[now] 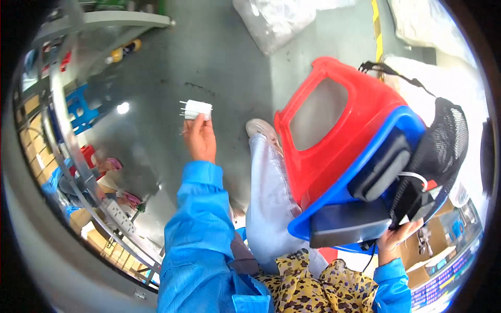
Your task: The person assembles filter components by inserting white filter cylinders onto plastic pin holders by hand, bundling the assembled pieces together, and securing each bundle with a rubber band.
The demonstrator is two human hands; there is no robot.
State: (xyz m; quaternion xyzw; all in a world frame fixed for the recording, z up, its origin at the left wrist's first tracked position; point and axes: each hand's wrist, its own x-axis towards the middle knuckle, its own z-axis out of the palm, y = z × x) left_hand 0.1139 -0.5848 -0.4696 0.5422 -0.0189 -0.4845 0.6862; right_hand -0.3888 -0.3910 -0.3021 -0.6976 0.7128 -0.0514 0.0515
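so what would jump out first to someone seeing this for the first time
The big red plastic stool stacked on a blue stool fills the right half, tipped on its side and steadied from below by the right hand, with a black mesh pouch beside it. Left of centre, the left hand in a bright blue sleeve holds up a small white plastic part over the grey floor.

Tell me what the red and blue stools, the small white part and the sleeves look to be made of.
Red stool and blue stool: likely moulded plastic, glossy, with soft highlights. Small white part in the left hand: probably matte plastic with thin pins, perhaps metal. Blue sleeves: thin woven cloth, creased, with a faint sheen.
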